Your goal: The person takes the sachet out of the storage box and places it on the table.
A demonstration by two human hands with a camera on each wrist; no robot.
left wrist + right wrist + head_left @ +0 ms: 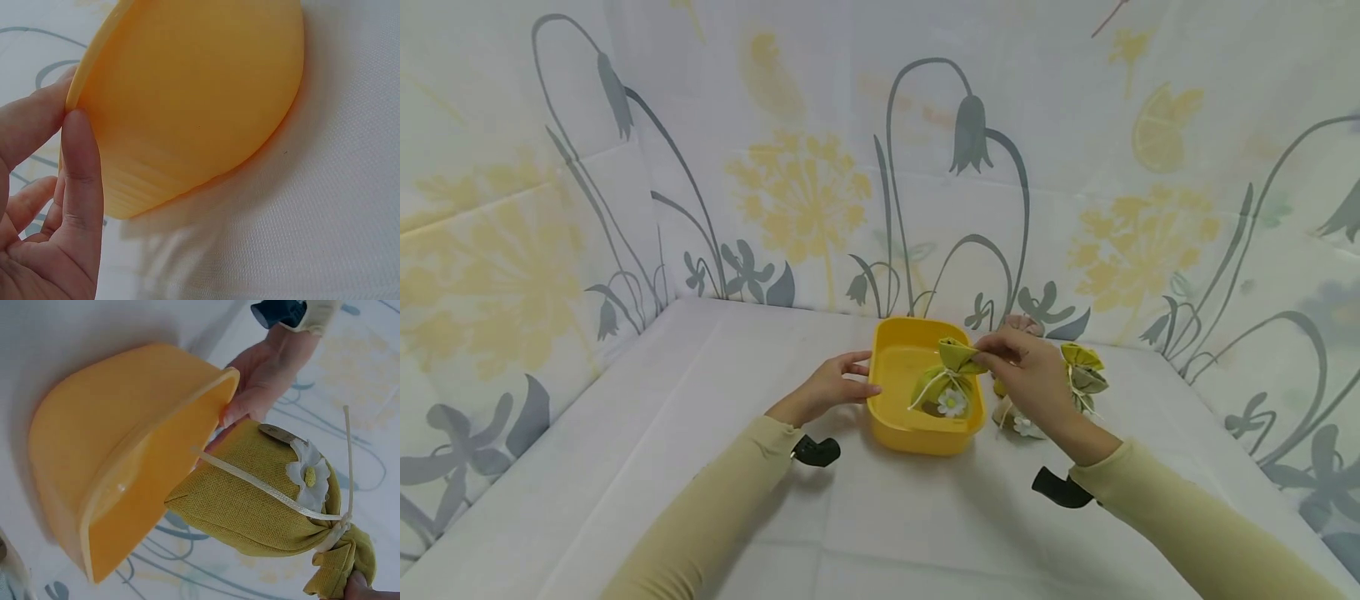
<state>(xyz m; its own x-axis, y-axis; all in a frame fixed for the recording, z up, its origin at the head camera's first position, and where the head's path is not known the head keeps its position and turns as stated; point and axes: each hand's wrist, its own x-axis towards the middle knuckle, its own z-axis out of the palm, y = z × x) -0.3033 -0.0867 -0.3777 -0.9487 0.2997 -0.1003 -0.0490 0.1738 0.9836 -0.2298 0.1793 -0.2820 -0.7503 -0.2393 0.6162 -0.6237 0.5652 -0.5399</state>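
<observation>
My left hand [831, 383] holds the left rim of a yellow plastic tub [883, 417], with the thumb [81, 162] and forefinger at its edge. My right hand [1026, 375] pinches the gathered top of a yellow-green cloth drawstring pouch [250, 506], which hangs over the tub in the head view. A white cord ties the pouch's neck, and a white fabric flower [309, 475] sits on its side. Beyond the right hand, partly hidden by it, are more pouches, among them a yellow-green one [1084, 358] and a beige one with a white flower [1024, 427].
A white cloth [760, 333] covers the table. Flower-printed sheets [820, 100] rise behind and on both sides. A pinkish bundle [1022, 323] lies near the back sheet, behind the right hand. Black wrist-worn devices [817, 451] stick out from both sleeves.
</observation>
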